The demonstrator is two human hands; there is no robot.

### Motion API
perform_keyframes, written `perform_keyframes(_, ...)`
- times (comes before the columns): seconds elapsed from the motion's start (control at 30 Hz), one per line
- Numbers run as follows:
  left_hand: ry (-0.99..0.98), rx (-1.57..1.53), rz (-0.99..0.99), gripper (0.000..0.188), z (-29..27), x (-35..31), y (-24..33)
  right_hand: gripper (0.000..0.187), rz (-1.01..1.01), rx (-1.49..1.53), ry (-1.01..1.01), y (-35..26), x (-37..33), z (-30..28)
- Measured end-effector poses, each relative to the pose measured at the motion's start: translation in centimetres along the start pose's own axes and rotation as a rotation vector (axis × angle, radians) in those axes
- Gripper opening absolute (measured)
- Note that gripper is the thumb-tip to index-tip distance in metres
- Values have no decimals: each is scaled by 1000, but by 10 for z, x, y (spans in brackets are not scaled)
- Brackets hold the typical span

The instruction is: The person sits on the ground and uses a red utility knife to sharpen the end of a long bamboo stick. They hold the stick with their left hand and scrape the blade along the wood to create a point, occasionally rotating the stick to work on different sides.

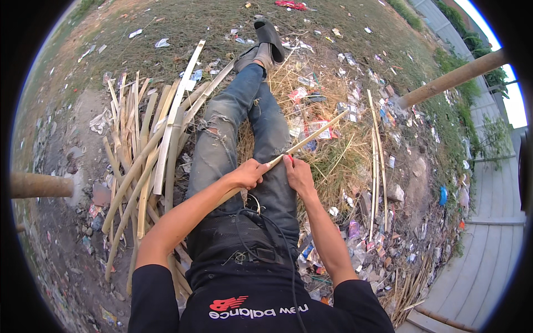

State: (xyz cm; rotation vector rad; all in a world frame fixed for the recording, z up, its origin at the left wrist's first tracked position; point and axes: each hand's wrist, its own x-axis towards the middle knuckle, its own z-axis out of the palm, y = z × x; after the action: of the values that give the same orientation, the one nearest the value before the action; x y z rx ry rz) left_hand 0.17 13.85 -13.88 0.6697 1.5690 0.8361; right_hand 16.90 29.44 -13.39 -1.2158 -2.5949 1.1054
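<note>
I sit with my legs stretched out over the ground, in torn blue jeans. A pale bamboo strip slants across my thighs, its far end up to the right over the straw. My left hand is closed round its nearer part. Just to the right, my right hand is closed at the strip on a small red-handled tool. Most of that tool is hidden by the fingers, so its kind does not show. A dark cord lies over my lap below the hands.
A heap of split bamboo lengths lies left of my legs. Two thin strips rest on the right. Thick round posts stand at the left and upper right. Litter and dry straw cover the ground; a grey fence runs along the right.
</note>
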Motion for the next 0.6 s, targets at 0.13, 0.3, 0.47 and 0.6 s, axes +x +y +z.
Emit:
perform_keyframes(0.13,-36,-52,-43,66,-1,4,3,61,-5,-34,-55,-7,-5,2)
perform_keyframes(0.3,-44,-144,-84,63,-4,4,0,66,12,-102,-180,-31,-14,0)
perform_keyframes(0.47,-63,-175,30,64,2,3,-1,60,133,344,-345,-1,-2,-18)
perform_keyframes(0.6,-54,-119,-9,67,-3,0,-3,52,336,724,-324,-2,-6,-26)
